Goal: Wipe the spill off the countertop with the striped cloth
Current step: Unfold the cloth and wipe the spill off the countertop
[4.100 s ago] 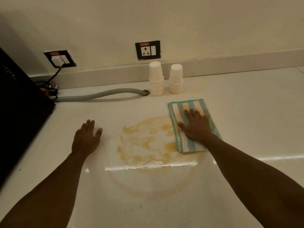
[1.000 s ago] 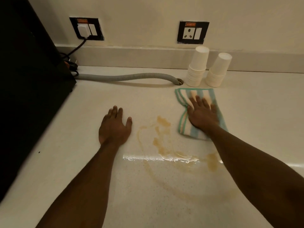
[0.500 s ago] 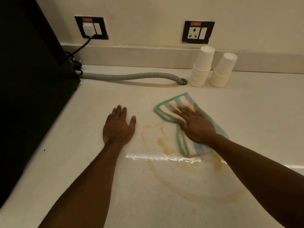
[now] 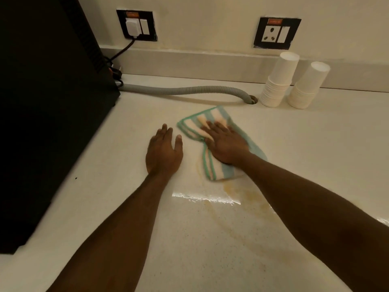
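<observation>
Where the right hand presses, striped cloth and spill partly hidden.

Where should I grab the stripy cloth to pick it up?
Probably the far end of the green, blue and white striped cloth, coming from above and behind. It lies flat, bent in the middle, with the right hand pressed open on its centre; the far end near the grey ribbed hose is bare, so you could likely pinch its edge.
</observation>
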A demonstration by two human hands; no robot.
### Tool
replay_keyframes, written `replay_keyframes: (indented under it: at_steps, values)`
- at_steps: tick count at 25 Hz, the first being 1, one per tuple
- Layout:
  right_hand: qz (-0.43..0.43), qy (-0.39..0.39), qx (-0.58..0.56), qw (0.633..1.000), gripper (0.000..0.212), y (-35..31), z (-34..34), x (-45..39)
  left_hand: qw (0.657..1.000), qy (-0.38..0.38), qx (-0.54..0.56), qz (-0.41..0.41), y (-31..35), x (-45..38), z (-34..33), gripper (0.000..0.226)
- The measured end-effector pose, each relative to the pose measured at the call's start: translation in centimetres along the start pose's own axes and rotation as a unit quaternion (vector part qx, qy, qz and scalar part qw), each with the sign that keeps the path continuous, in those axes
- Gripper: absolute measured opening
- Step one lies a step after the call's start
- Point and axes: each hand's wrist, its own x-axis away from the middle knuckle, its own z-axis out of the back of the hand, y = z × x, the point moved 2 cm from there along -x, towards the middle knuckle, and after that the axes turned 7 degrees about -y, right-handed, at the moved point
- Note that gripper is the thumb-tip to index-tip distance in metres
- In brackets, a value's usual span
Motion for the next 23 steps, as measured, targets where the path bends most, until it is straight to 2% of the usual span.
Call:
replay_keyframes:
  at_steps: [2, 4, 6, 9, 12, 16, 18, 20, 23]
  values:
    - [0.086, -0.003, 0.011, 0.996, 0.052, 0.4, -0.4, 3.4, 0.999, 0.026, -0.037, -0.005, -1.0, 0.7, 1.5, 0.048]
    - [0.122, -0.015, 0.006, 0.992, 0.053, 2.9, -0.5, 5.9, 0.996, 0.01, -0.086, 0.001, -3.8, 0.8, 3.1, 0.047]
    - [0.078, 0.001, 0.004, 0.997, 0.052, 5.4, -0.1, 6.1, 0.993, -0.034, -0.109, 0.02, -7.2, 0.8, 4.9, 0.05]
    - [-0.017, 0.015, -0.002, 1.0, 0.052, 6.7, 0.7, 2.9, 0.99, -0.106, -0.076, 0.045, -9.5, 1.1, 5.2, 0.054]
    - [-0.056, -0.002, 0.001, 0.998, 0.054, 5.4, 1.0, -0.6, 0.995, -0.071, -0.058, 0.041, -9.0, 1.4, 3.9, 0.052]
    - [-0.052, -0.01, 0.011, 0.999, 0.054, 0.8, 0.4, -3.4, 0.996, -0.048, -0.063, 0.05, -9.2, 1.4, 3.6, 0.057]
    - [-0.004, -0.014, 0.009, 1.0, 0.053, -2.4, 0.2, -3.2, 0.995, -0.053, -0.075, 0.043, -9.1, 1.3, 3.6, 0.058]
    - [0.085, -0.012, 0.036, 0.996, 0.053, -4.6, -0.8, -1.1, 0.994, -0.06, -0.083, 0.042, -9.2, 1.3, 3.6, 0.058]
    - [0.202, -0.043, 0.026, 0.978, 0.053, -2.9, -1.3, 3.4, 0.991, -0.072, -0.098, 0.046, -9.2, 1.4, 3.7, 0.061]
